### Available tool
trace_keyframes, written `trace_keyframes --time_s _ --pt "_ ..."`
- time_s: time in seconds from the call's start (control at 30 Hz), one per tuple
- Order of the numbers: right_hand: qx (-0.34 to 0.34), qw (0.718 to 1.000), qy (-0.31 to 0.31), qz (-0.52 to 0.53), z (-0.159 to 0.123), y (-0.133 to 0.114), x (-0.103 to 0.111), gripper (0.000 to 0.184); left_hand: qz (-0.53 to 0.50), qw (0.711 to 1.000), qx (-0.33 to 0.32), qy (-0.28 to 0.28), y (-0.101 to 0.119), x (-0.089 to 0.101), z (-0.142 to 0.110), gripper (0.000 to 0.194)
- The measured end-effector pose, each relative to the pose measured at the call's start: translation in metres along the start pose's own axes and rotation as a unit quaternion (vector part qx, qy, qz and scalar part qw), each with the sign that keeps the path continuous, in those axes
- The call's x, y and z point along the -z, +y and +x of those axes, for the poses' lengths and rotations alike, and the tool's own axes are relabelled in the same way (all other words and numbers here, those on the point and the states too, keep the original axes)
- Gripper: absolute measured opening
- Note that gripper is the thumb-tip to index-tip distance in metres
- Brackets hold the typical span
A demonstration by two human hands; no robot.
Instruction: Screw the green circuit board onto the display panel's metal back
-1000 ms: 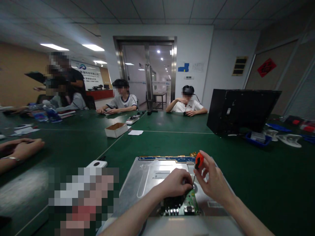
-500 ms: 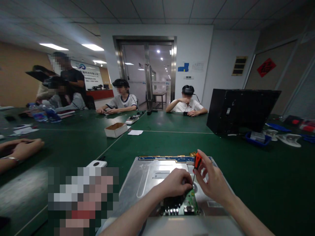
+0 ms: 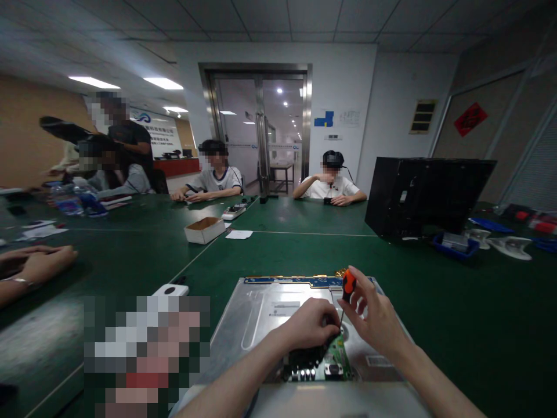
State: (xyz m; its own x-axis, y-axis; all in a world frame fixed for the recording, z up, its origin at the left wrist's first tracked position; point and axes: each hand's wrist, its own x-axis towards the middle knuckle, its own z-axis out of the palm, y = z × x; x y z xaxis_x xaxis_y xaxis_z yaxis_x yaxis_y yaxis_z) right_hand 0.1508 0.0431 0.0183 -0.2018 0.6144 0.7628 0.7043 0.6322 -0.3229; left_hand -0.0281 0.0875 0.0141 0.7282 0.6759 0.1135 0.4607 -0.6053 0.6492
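My right hand [image 3: 374, 316] grips a small screwdriver [image 3: 348, 283] by its orange and black handle, between thumb and fingertips. Its thin shaft points down, almost upright, at the top corner of a green circuit board [image 3: 338, 355]. My left hand [image 3: 311, 322] is closed in a pinch right beside the screwdriver's tip; what lies between the fingertips is hidden. The board sits on a silver metal display panel [image 3: 248, 313] with a blue board strip [image 3: 287, 283] along its far edge. Part of the green board is covered by my left hand and its shadow.
On the green table [image 3: 282, 255] stand a white open box [image 3: 204, 231], a black monitor [image 3: 426, 197] at right and a blue tray [image 3: 455, 245]. A white device [image 3: 172, 290] lies left of the panel. A co-worker's hands [image 3: 46, 264] rest at far left; others sit across.
The screwdriver's handle has turned between my right fingers and leans slightly further left than a second ago. My left hand stays in place at the tip.
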Motion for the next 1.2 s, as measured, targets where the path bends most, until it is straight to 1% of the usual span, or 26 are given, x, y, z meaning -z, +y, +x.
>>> trace_keyframes --time_s 0.33,0.57,0.7,0.87,1.0,1.2 --pt "-0.016 1.000 -0.007 0.025 0.0016 -0.0061 0.0008 0.059 0.007 1.000 -0.005 -0.002 0.0015 0.0003 -0.0008 0.013" --pt "0.000 1.000 0.011 -0.006 0.0005 -0.0030 -0.0013 0.062 0.008 1.000 -0.003 -0.001 0.0000 -0.0016 -0.0009 0.013" --pt "0.000 1.000 0.011 -0.019 -0.0017 -0.0006 -0.0031 0.060 0.008 1.000 -0.001 -0.003 -0.0002 -0.0019 -0.0012 0.015" --pt "-0.009 1.000 0.002 -0.002 -0.0002 -0.0035 -0.0010 0.060 0.013 1.000 0.007 -0.006 0.0016 -0.0012 -0.0015 0.013" --pt "-0.004 1.000 0.000 0.016 0.0012 -0.0064 0.0011 0.059 0.013 1.000 0.014 -0.001 0.0027 -0.0007 -0.0023 0.012" --pt "-0.010 1.000 0.000 0.008 0.0011 -0.0074 0.0013 0.057 0.014 1.000 0.019 0.002 0.0028 -0.0004 -0.0024 0.012"
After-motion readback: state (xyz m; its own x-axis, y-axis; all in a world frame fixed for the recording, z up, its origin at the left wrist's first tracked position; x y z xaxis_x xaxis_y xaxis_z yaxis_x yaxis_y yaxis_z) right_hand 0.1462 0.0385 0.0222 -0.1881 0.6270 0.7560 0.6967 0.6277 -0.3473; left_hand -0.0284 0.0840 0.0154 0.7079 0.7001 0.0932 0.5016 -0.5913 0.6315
